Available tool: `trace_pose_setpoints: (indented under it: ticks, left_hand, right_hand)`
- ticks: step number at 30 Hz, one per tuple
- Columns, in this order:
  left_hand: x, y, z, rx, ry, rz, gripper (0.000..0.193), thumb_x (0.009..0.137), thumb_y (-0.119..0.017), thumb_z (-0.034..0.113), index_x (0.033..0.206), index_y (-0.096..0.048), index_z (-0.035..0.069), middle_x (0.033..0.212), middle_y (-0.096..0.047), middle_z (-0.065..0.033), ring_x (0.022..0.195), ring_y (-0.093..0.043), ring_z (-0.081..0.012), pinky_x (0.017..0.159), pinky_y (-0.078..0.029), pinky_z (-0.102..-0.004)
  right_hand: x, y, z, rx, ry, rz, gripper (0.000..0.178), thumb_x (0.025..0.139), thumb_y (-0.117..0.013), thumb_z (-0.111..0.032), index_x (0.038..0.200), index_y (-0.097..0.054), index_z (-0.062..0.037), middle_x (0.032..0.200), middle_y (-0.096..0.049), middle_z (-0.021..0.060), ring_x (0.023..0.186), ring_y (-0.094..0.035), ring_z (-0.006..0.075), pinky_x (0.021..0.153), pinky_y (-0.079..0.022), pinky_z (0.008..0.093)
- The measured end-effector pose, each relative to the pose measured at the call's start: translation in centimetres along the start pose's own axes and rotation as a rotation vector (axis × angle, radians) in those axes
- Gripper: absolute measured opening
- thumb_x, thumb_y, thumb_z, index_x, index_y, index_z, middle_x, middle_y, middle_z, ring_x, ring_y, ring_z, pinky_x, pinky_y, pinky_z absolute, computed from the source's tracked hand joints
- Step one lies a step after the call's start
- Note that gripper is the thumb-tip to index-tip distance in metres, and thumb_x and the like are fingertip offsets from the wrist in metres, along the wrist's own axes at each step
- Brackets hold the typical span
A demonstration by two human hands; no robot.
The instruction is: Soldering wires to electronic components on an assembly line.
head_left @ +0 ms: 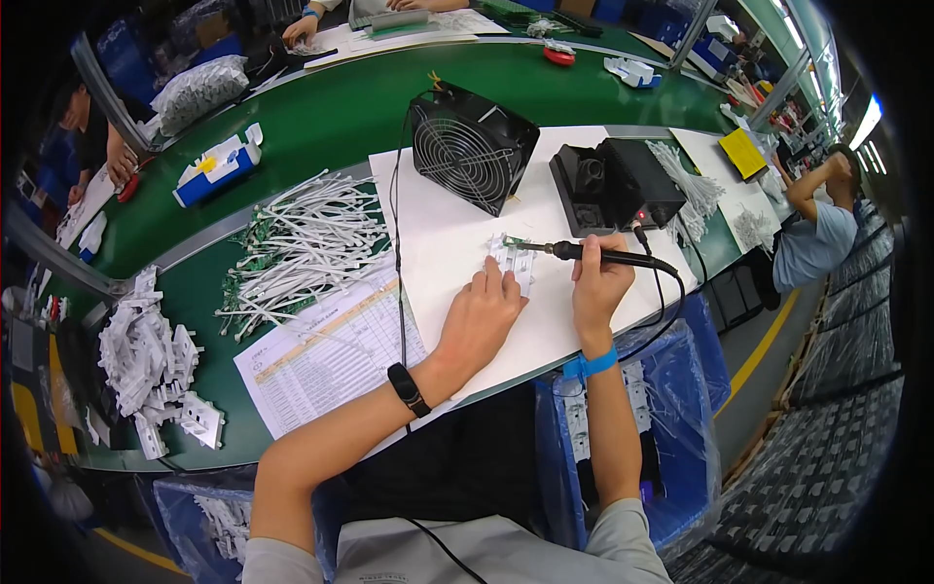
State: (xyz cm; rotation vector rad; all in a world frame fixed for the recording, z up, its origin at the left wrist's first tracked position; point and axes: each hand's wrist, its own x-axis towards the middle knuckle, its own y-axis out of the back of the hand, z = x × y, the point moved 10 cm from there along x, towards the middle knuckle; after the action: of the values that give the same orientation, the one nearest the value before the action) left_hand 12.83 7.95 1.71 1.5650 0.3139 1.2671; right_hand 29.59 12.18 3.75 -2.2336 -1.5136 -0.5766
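Note:
On a white sheet (448,243), a white plastic part (523,277) lies under the fingertips of my left hand (479,321), which hold it down against the sheet. At the top of this part sits a small green circuit board (513,241). My right hand (600,287) is closed round a soldering iron (564,250) with a black handle, its tip pointing left at the board. Whether the tip touches the board is too small to tell. The iron's cable loops down to the right from the handle.
Beyond my hands stand a black fan (467,146) and a black soldering station (632,185). White wires with green boards (311,243) pile up left, above a printed form (336,350). White plastic parts (146,360) heap far left. Blue bins (696,428) sit below the table edge. Co-workers sit nearby.

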Motion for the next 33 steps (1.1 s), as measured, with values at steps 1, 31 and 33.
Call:
trace_pose_setpoints:
  ticks: [1, 31, 33]
  left_hand:
    - [0.0, 0.0, 0.0, -0.002, 0.000, -0.002, 0.042, 0.087, -0.073, 0.028, 0.113, -0.066, -0.005, 0.117, -0.062, -0.0281, 0.086, -0.066, -0.0277, 0.066, -0.058, -0.0335]
    - [0.1, -0.2, -0.1, -0.006, 0.024, -0.033, 0.041, 0.088, -0.073, 0.028, 0.110, -0.066, -0.006, 0.119, -0.063, -0.0292, 0.088, -0.067, -0.0269, 0.065, -0.058, -0.0318]
    - [0.1, -0.1, -0.1, 0.000, 0.021, -0.029, 0.040, 0.088, -0.072, 0.028, 0.109, -0.067, -0.006, 0.120, -0.063, -0.0295, 0.088, -0.066, -0.0264, 0.065, -0.058, -0.0318]
  right_hand:
    - [0.0, 0.0, 0.0, -0.018, 0.002, -0.005, 0.018, 0.101, -0.061, -0.011, 0.085, -0.055, -0.0037, 0.065, -0.054, 0.0004, 0.052, -0.049, 0.0050, 0.049, -0.036, 0.0208]
    - [-0.2, 0.7, 0.2, -0.053, 0.021, 0.031, 0.017, 0.101, -0.061, -0.013, 0.087, -0.056, -0.0039, 0.068, -0.054, -0.0007, 0.055, -0.047, 0.0036, 0.052, -0.036, 0.0208]
    - [-0.1, 1.5, -0.1, 0.002, 0.004, 0.140, 0.020, 0.103, -0.056, -0.014, 0.085, -0.052, -0.0069, 0.069, -0.044, -0.0033, 0.053, -0.036, 0.0020, 0.047, -0.028, 0.0194]
